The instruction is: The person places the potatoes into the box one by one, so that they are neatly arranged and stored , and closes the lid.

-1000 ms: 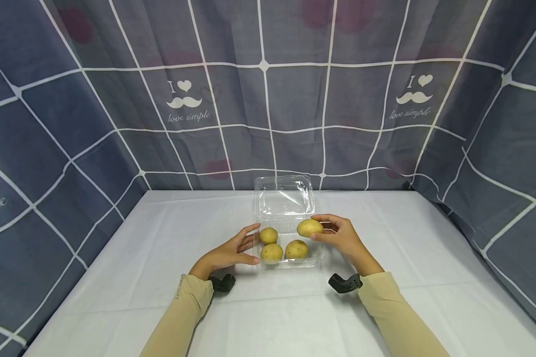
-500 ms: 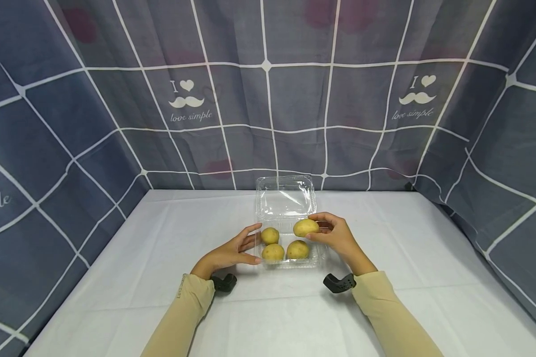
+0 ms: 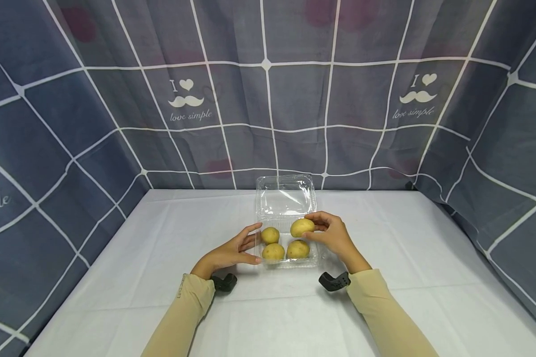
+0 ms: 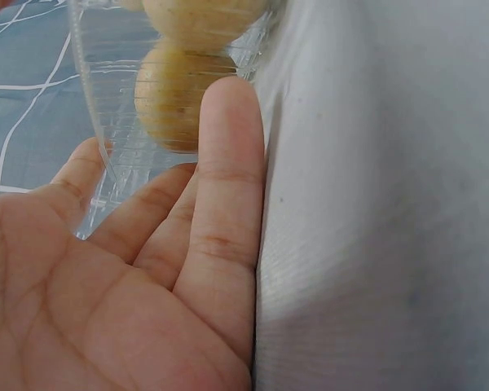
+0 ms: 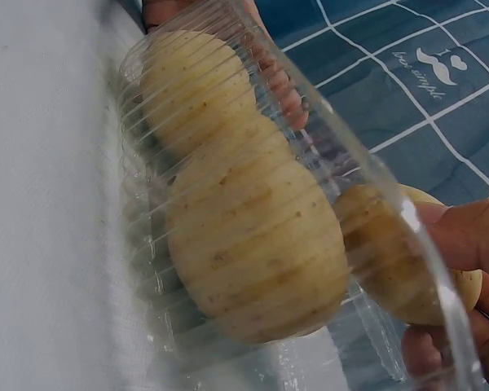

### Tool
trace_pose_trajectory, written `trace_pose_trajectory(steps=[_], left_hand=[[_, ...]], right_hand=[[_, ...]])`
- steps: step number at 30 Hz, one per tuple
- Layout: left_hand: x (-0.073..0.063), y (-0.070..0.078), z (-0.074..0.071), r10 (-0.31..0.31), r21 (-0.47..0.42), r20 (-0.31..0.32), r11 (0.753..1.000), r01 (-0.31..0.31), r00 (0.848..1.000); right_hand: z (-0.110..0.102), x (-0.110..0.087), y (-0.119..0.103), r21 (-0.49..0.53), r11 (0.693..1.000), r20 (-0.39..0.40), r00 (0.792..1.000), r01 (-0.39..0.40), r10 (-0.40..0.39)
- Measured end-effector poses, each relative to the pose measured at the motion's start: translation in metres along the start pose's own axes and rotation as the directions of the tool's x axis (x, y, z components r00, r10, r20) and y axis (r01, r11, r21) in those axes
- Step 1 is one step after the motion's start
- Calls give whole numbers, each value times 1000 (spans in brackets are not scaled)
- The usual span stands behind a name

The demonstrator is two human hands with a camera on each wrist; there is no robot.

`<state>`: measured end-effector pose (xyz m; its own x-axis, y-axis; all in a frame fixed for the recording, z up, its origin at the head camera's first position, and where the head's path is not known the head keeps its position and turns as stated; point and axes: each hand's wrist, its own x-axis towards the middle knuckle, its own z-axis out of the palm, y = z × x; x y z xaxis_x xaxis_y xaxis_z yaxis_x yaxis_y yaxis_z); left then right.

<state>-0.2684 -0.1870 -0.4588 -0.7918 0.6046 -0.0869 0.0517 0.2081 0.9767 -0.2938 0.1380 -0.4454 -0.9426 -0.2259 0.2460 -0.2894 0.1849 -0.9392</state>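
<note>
A clear plastic clamshell box stands on the white-covered table, its lid raised at the back. Two yellow potatoes lie along its left side, one at the back and one in front; a third potato sits front right. My right hand pinches another potato between thumb and fingers, over the back right part of the box. In the right wrist view this potato shows partly through the ribbed wall. My left hand rests against the box's left side, fingers extended, thumb near the front corner.
A grey checked curtain hangs behind the table and along both sides. The white tablecloth spreads around the box. Black wrist devices sit under both wrists, close to the cloth.
My right hand has carried the pinched potato a little to the left, farther over the box. The left hand and the other potatoes stay where they were.
</note>
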Motion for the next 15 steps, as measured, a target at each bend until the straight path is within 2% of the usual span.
trace_pose_trajectory(steps=[8,15], left_hand=[[0,0,0,5,-4,6,1000,-5,1000],[-1,1,0,1,-3,6,1000,-1,1000]], right_hand=[[4,0,-1,-140,990,-25,999,19,-22],[9,0,-1,-260,965,-41,998,29,-41]])
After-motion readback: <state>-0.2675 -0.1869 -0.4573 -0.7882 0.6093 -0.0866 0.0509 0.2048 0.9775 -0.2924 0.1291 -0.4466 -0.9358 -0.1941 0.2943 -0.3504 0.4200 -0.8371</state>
